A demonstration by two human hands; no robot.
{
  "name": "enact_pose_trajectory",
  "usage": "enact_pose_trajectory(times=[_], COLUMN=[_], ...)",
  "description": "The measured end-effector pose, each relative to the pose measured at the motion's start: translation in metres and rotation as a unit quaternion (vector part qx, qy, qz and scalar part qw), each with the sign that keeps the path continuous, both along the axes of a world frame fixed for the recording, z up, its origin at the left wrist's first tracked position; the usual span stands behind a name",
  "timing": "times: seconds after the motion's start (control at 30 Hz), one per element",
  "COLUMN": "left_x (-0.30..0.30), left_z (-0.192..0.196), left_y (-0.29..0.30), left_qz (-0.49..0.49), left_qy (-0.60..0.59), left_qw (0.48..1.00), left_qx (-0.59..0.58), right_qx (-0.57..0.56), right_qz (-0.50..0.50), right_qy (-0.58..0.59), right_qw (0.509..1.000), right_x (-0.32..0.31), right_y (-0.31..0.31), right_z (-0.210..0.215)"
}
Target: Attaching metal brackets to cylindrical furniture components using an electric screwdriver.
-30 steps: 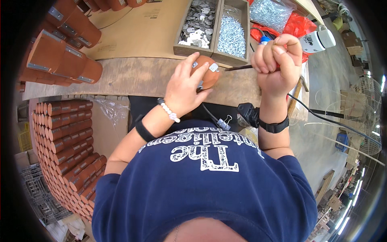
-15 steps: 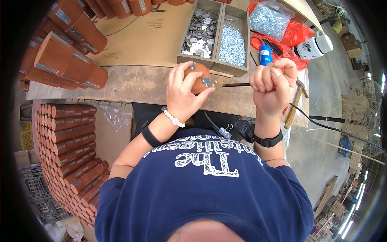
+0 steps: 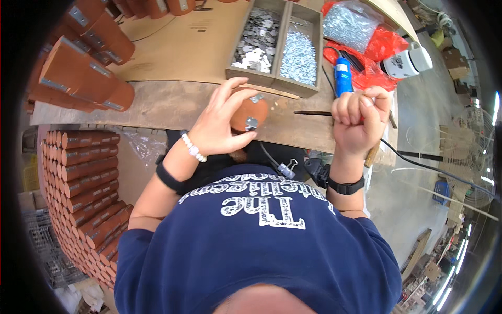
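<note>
My left hand (image 3: 218, 121) curls around the side of a reddish-brown cylinder (image 3: 249, 111) on the wooden bench, thumb at its near edge and fingers along its far edge. Two small metal tabs (image 3: 251, 123) sit on the cylinder's round end. To the right, my right hand (image 3: 361, 119) is closed in a fist around a tool with a thin dark shaft (image 3: 312, 113) pointing left toward the cylinder. A bit of red shows at the fist; the handle is mostly hidden. The shaft's tip and the cylinder are apart.
Beyond the hands stands a two-part wooden box (image 3: 273, 78) of metal plates and screws. A blue corded tool (image 3: 343, 76), a bag of screws (image 3: 350, 23) and a white bottle (image 3: 408, 63) lie right. Brown cylinders stand on the bench (image 3: 172, 104) and in a stack (image 3: 86, 178) at left.
My left hand has turned the cylinder and brought it slightly left and nearer, so its metal tabs sit differently. The shaft in my right hand is farther from the cylinder.
</note>
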State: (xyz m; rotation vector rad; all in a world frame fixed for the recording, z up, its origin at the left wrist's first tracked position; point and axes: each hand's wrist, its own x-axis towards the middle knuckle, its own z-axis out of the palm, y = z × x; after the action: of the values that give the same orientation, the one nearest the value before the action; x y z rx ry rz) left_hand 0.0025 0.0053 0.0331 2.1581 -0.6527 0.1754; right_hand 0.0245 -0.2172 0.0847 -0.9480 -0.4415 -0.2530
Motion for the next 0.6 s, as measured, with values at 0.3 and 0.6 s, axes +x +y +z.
enact_pose_trajectory(times=[0.3,0.6], left_x=[-0.016,-0.023], left_z=[-0.02,-0.021], left_y=[-0.01,-0.012], left_qz=[0.108,0.199], left_qy=[-0.058,0.068], left_qw=[0.991,0.978], left_qx=[-0.047,0.01], right_qx=[-0.142,-0.371], right_qz=[-0.133,-0.198], right_qy=[-0.034,0.023], right_qw=[0.98,0.907], right_x=[0.008,0.02], right_y=[-0.018,-0.049], right_z=[-0.022,-0.066])
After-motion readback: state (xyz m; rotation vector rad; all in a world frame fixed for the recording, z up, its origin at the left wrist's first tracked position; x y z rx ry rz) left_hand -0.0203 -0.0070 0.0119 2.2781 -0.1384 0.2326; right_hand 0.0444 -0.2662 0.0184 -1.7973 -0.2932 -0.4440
